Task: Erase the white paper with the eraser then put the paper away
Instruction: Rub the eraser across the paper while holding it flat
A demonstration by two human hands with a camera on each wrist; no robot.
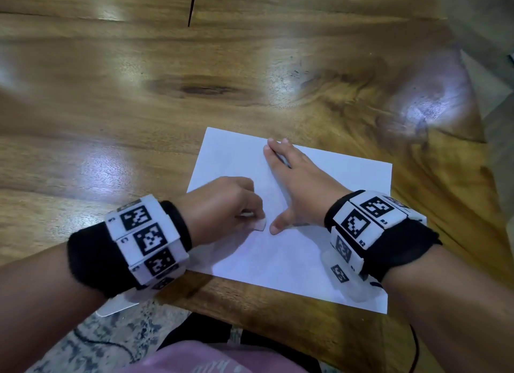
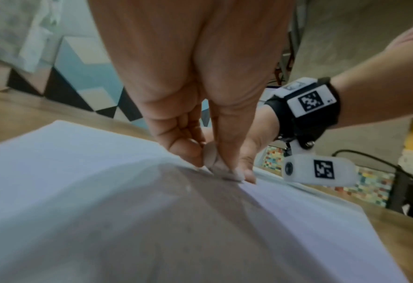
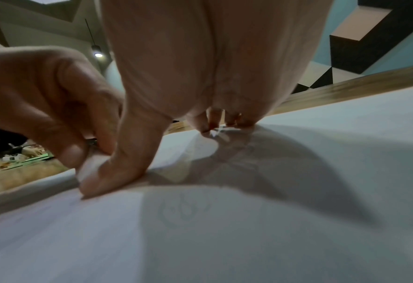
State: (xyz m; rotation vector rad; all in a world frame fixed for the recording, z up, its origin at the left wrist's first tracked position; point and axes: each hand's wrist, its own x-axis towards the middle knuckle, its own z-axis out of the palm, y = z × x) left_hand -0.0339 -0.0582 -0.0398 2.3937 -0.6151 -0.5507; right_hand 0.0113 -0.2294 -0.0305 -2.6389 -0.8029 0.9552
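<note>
A white sheet of paper lies flat on the wooden table near its front edge. My left hand pinches a small white eraser between thumb and fingers, its tip down on the paper. The eraser shows in the left wrist view between the curled fingers, and again as the eraser in the right wrist view. My right hand lies flat on the paper with straight fingers and its thumb spread toward the eraser, holding the sheet down.
The table's front edge runs just below the paper, with a patterned rug beneath. A dark crack splits the tabletop at the far side. Bare wood stretches left of and beyond the sheet.
</note>
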